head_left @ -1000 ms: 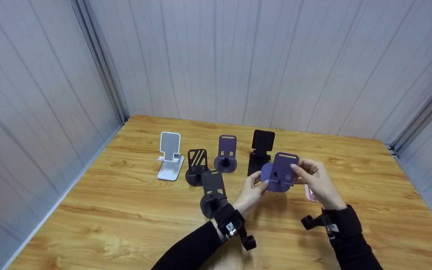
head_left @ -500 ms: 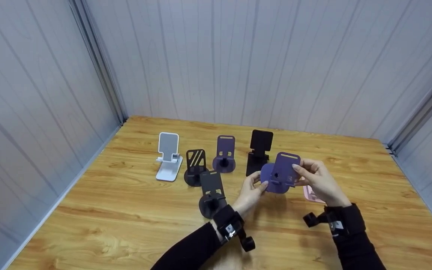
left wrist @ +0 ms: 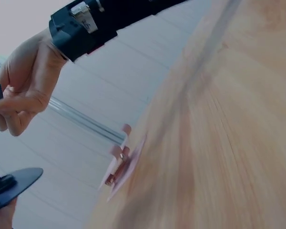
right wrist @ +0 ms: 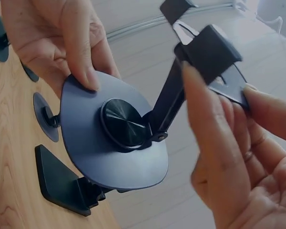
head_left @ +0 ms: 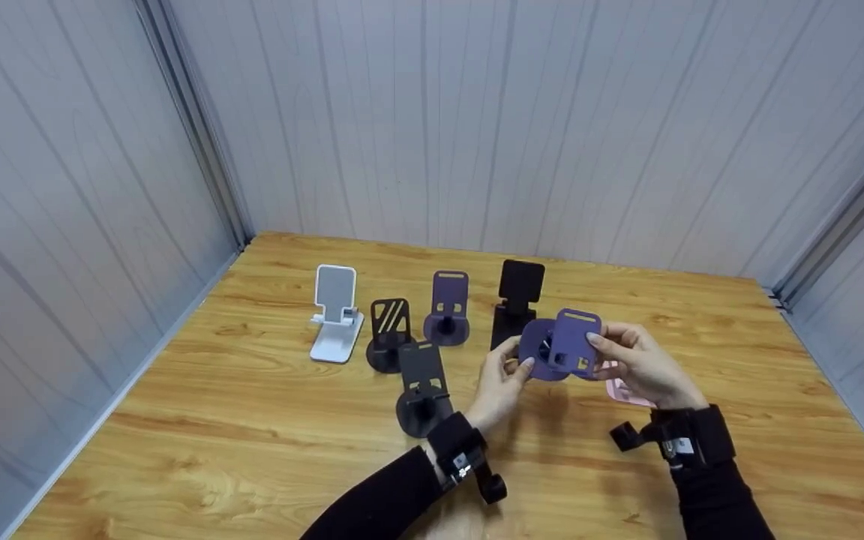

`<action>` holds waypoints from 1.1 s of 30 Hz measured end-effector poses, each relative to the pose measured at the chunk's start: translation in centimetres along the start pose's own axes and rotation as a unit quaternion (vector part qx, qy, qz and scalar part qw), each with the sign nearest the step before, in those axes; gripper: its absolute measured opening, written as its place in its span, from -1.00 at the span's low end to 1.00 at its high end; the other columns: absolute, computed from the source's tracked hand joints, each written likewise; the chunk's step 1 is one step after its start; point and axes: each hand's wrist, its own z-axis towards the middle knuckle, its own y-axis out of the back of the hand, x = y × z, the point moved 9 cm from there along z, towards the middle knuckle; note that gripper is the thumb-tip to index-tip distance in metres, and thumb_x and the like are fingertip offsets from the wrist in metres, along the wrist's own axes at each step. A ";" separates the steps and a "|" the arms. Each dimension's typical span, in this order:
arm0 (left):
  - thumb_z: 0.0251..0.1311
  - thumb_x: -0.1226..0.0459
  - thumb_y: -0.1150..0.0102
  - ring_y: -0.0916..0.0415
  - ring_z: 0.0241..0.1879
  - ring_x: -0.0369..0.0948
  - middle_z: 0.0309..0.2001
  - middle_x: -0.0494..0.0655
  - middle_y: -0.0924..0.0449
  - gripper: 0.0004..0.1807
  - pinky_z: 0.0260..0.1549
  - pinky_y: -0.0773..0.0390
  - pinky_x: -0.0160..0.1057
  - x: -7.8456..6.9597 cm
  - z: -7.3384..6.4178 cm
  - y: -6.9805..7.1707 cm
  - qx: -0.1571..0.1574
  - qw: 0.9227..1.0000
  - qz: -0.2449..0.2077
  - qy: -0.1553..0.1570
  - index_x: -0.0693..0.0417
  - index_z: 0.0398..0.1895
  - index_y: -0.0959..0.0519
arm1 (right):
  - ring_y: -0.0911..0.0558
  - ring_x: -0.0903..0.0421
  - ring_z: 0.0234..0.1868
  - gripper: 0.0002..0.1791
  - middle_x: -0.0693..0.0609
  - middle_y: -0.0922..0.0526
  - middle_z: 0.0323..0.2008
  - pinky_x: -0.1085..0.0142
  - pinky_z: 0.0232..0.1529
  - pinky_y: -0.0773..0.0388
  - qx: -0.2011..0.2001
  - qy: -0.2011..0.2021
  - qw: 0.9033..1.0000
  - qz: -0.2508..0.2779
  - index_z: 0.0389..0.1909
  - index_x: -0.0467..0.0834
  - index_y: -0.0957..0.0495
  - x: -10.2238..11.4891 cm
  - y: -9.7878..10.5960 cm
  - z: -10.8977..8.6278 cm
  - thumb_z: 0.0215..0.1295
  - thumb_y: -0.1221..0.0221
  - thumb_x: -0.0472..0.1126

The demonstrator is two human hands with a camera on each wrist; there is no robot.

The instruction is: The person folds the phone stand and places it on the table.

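Observation:
Both hands hold a purple phone stand [head_left: 577,339] above the table, in the head view right of centre. My left hand [head_left: 501,384] pinches the rim of its rounded base [right wrist: 83,129], thumb on the upper face. With thumb and fingers my right hand [head_left: 646,365] grips the slotted back plate. In the right wrist view a hinged arm [right wrist: 168,98] rises at a slant from the base's round disc to the plate. A pink folded stand [left wrist: 121,167] lies on the table, partly hidden behind my right hand in the head view.
Several stands are on the wooden table [head_left: 252,465]: a white one [head_left: 337,315], a striped-cutout black one [head_left: 389,334], a dark grey one [head_left: 424,390] beside my left wrist, another purple one [head_left: 448,307] and a tall black one [head_left: 520,296]. Panelled walls enclose the back and sides.
The held stand's back plate has turned on its arm and shifted slightly right, so the base's disc now shows. My right hand has moved a little right; my left keeps its hold.

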 end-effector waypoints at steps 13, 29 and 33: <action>0.47 0.59 -0.04 -0.70 0.07 0.14 0.11 0.44 -0.65 -0.66 -0.02 -0.70 -0.35 -1.6 -0.2 -0.1 -0.004 0.993 0.063 -0.098 0.55 0.25 -0.52 | -0.82 0.20 -0.28 -0.67 0.01 -0.83 -0.24 0.46 -0.37 -0.74 0.068 -0.044 0.995 0.056 -0.04 -0.12 -0.74 -0.9 -0.7 0.0 0.70 0.04 -0.33; 0.48 0.58 -0.06 -0.70 0.10 0.16 0.11 0.38 -0.68 -0.70 0.04 -0.74 -0.23 -1.8 -0.6 0.0 -0.018 0.983 0.125 -0.135 0.49 0.20 -0.58 | -0.79 0.27 -0.21 -0.59 0.00 -0.85 -0.18 0.54 -0.26 -0.68 0.172 -0.065 0.972 0.147 0.01 -0.18 -0.71 -3.2 -1.2 0.4 0.74 0.17 -0.35; 0.48 0.57 -0.07 -0.71 0.09 0.17 0.10 0.37 -0.68 -0.71 0.02 -0.75 -0.23 -2.0 -0.8 0.0 -0.024 0.979 0.137 -0.149 0.48 0.18 -0.59 | -0.78 0.28 -0.21 -0.59 -0.01 -0.84 -0.17 0.55 -0.27 -0.66 0.186 -0.062 0.969 0.149 0.07 -0.20 -0.70 -3.6 -1.0 0.4 0.74 0.18 -0.35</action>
